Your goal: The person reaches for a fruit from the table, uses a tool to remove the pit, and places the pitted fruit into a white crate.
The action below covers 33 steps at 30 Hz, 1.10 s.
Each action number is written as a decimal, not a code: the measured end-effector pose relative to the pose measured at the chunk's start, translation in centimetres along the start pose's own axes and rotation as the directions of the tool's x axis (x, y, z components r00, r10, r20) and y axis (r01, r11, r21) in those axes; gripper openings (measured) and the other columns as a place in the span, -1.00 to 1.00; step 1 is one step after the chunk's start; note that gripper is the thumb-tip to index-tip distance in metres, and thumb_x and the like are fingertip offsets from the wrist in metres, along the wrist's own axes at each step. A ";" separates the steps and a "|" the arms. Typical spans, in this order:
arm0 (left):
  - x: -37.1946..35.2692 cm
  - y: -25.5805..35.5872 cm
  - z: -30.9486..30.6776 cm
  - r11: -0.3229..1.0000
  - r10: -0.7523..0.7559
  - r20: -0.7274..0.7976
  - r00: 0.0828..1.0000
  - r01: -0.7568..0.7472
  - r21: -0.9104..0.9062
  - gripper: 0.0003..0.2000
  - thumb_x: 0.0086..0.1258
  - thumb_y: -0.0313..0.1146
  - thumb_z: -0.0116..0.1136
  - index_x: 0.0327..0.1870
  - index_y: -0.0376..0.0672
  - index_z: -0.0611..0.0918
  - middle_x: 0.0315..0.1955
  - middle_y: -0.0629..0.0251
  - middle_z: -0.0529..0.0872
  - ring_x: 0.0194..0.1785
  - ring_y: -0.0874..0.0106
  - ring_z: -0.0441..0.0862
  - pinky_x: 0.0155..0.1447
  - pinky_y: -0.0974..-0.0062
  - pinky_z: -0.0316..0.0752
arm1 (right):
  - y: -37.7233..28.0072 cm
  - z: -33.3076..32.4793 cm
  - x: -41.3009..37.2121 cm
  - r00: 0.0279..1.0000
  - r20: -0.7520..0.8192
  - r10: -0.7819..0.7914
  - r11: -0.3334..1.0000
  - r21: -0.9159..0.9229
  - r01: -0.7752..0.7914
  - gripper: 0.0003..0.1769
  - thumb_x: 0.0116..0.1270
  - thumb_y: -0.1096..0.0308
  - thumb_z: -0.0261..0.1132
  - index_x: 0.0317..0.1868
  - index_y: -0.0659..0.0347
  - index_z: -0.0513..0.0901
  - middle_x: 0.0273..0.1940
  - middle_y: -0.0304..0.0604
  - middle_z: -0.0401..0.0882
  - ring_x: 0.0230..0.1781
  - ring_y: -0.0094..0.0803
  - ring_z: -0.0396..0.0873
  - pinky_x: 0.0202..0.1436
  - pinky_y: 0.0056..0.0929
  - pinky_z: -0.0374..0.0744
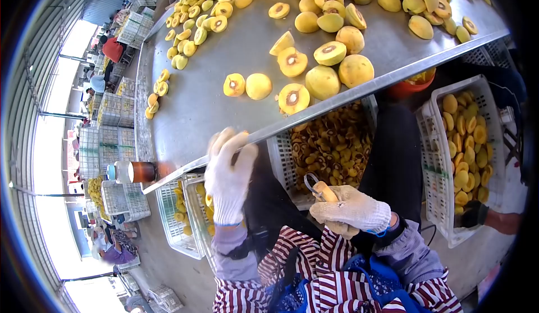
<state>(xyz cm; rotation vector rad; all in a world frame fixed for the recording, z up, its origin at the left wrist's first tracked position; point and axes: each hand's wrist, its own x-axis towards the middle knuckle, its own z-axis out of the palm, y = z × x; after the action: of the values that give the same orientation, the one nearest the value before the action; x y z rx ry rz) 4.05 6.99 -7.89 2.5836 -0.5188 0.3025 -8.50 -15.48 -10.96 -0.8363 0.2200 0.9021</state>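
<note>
My left hand, in a white knit glove, rests with spread fingers on the front edge of the metal table and holds nothing. My right hand, also gloved, is closed on a pitting tool with a wooden handle and a metal loop, held below the table edge over my lap. Halved and whole yellow peaches lie on the table above both hands; the nearest half shows its red pit hollow.
Under the table stand white plastic crates: one with pits and scraps, one with peach halves at right, others at left. A jar sits at the table's corner. Stacked crates and other workers are far left.
</note>
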 end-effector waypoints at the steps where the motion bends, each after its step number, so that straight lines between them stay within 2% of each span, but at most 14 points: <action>1: 1.2 1.3 1.2 0.940 -0.187 0.102 0.977 0.208 -0.271 -0.73 0.31 -0.23 0.33 -0.03 -0.12 0.70 0.05 0.15 0.68 0.16 0.14 0.61 0.19 0.31 0.54 | -0.3 0.3 -0.2 0.999 -0.040 -0.006 1.000 -0.030 0.004 -0.69 0.42 0.09 0.34 -0.27 0.13 0.48 -0.66 -0.39 0.38 -0.79 -0.68 0.24 -0.76 -0.63 0.18; 3: 5.0 2.2 4.7 0.976 -0.211 0.135 0.968 0.216 -0.023 -0.52 0.22 -0.05 0.39 0.11 -0.09 0.64 0.16 0.12 0.63 0.21 0.13 0.60 0.22 0.26 0.52 | -0.7 0.4 -0.6 0.994 -0.104 -0.020 0.999 -0.028 0.017 -0.69 0.41 0.08 0.34 -0.20 0.13 0.47 -0.65 -0.39 0.39 -0.78 -0.68 0.26 -0.76 -0.63 0.19; 5: 8.6 4.0 7.1 0.954 -0.289 0.314 0.904 0.246 0.170 -0.45 0.22 -0.07 0.39 0.17 -0.19 0.59 0.14 -0.03 0.62 0.13 0.21 0.64 0.28 0.37 0.45 | -0.8 0.4 -0.8 0.987 -0.156 -0.030 0.999 -0.033 0.025 -0.68 0.42 0.09 0.34 -0.13 0.13 0.48 -0.64 -0.38 0.40 -0.77 -0.68 0.27 -0.75 -0.63 0.21; 8: 10.8 2.4 10.5 0.963 -0.267 0.492 0.829 0.249 0.103 -0.38 0.17 0.02 0.42 0.20 -0.13 0.55 0.18 0.06 0.62 0.15 0.17 0.66 0.23 0.27 0.51 | -0.8 0.1 -0.9 0.979 -0.194 -0.058 0.998 -0.028 0.054 -0.65 0.42 0.10 0.33 -0.01 0.16 0.50 -0.64 -0.38 0.41 -0.76 -0.67 0.30 -0.73 -0.63 0.23; 11: 9.4 4.3 8.4 0.879 -0.263 0.438 0.860 0.401 -0.260 -0.39 0.18 -0.05 0.44 0.19 -0.18 0.54 0.08 0.10 0.67 0.10 0.24 0.69 0.24 0.29 0.51 | -0.9 0.1 -1.0 0.974 -0.206 -0.100 0.995 -0.007 0.100 -0.60 0.43 0.12 0.32 0.09 0.19 0.52 -0.64 -0.37 0.42 -0.75 -0.66 0.33 -0.70 -0.62 0.27; 12: 8.8 3.7 8.4 0.817 -0.223 0.398 0.890 0.393 -0.421 -0.45 0.25 -0.15 0.39 0.21 -0.18 0.50 0.02 0.16 0.69 -0.01 0.32 0.70 0.08 0.37 0.61 | -1.1 0.2 -1.1 0.968 -0.225 -0.110 0.994 -0.033 0.105 -0.59 0.43 0.12 0.32 0.12 0.20 0.52 -0.63 -0.37 0.43 -0.74 -0.66 0.34 -0.69 -0.61 0.28; 15: 5.5 4.6 7.3 0.318 -0.113 0.428 0.897 0.441 -0.840 -0.44 0.32 -0.23 0.31 0.32 -0.17 0.42 0.07 0.13 0.67 -0.07 0.38 0.69 -0.15 0.50 0.66 | -0.9 0.6 -1.0 0.952 -0.267 -0.152 0.988 -0.056 0.143 -0.60 0.43 0.14 0.32 0.13 0.19 0.55 -0.62 -0.36 0.45 -0.72 -0.65 0.38 -0.66 -0.60 0.33; 17: 2.8 6.2 5.9 0.167 -0.085 0.503 0.860 0.510 -0.844 -0.39 0.40 -0.25 0.25 0.42 -0.21 0.31 0.09 0.07 0.65 -0.09 0.42 0.67 -0.30 0.65 0.62 | -0.9 0.7 -0.9 0.937 -0.289 -0.195 0.980 -0.097 0.174 -0.62 0.42 0.14 0.32 0.10 0.19 0.57 -0.61 -0.35 0.48 -0.70 -0.65 0.42 -0.62 -0.58 0.38; 19: 0.8 5.9 6.2 0.112 -0.091 0.538 0.838 0.545 -0.831 -0.33 0.50 0.05 0.15 0.41 -0.31 0.35 0.10 0.04 0.64 0.01 0.39 0.65 -0.02 0.54 0.62 | -0.7 0.7 -0.6 0.919 -0.315 -0.237 0.967 -0.170 0.191 -0.63 0.41 0.14 0.32 0.08 0.20 0.60 -0.59 -0.33 0.52 -0.67 -0.63 0.47 -0.57 -0.56 0.43; 21: -0.8 5.9 6.2 0.062 -0.094 0.553 0.828 0.559 -0.827 -0.33 0.53 0.13 0.06 0.36 -0.34 0.42 0.12 0.03 0.64 0.06 0.38 0.64 0.13 0.49 0.57 | -0.6 0.8 -0.4 0.895 -0.346 -0.280 0.939 -0.293 0.181 -0.62 0.41 0.10 0.32 0.03 0.22 0.62 -0.55 -0.27 0.57 -0.62 -0.55 0.54 -0.50 -0.51 0.50; 25: -2.3 7.6 5.5 0.088 -0.133 0.541 0.831 0.553 -0.828 -0.32 0.56 0.16 -0.03 0.35 -0.35 0.45 0.14 0.03 0.63 0.11 0.36 0.63 0.20 0.45 0.54 | 0.0 0.6 0.3 0.873 -0.394 -0.287 0.893 -0.439 0.095 -0.59 0.40 0.02 0.28 -0.02 0.22 0.63 -0.42 -0.07 0.67 -0.43 -0.23 0.69 -0.30 -0.33 0.60; 28: -3.0 8.6 5.4 0.143 -0.174 0.517 0.838 0.541 -0.829 -0.33 0.58 0.15 -0.08 0.35 -0.36 0.44 0.16 0.05 0.63 0.15 0.35 0.61 0.25 0.43 0.51 | 0.8 0.5 0.8 0.793 -0.350 -0.499 0.739 -0.650 0.178 -0.59 0.41 0.00 0.26 -0.04 0.21 0.63 -0.30 0.05 0.70 -0.26 -0.01 0.70 -0.18 -0.19 0.62; 31: -3.6 9.4 5.3 0.199 -0.193 0.437 0.878 0.471 -0.859 -0.37 0.60 0.10 -0.07 0.34 -0.35 0.45 0.17 0.08 0.63 0.17 0.37 0.60 0.26 0.44 0.50 | 1.2 0.4 0.8 0.801 -0.379 -0.464 0.763 -0.630 0.144 -0.61 0.42 0.04 0.23 -0.01 0.22 0.62 -0.23 0.10 0.70 -0.15 0.11 0.67 -0.11 -0.11 0.61; 33: -3.9 10.2 5.6 0.213 -0.188 0.350 0.918 0.386 -0.898 -0.41 0.61 0.07 -0.05 0.31 -0.34 0.49 0.15 0.10 0.65 0.14 0.39 0.61 0.24 0.46 0.50 | 1.4 0.4 0.7 0.834 -0.360 -0.419 0.824 -0.537 0.182 -0.62 0.43 0.06 0.24 -0.01 0.22 0.62 -0.28 0.03 0.70 -0.24 -0.01 0.69 -0.17 -0.19 0.61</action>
<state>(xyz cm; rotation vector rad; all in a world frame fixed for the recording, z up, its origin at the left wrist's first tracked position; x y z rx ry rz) -2.99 -2.89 -9.61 1.3746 -0.1272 -0.3287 -9.24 -14.29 -11.82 -1.5190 0.2680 0.4261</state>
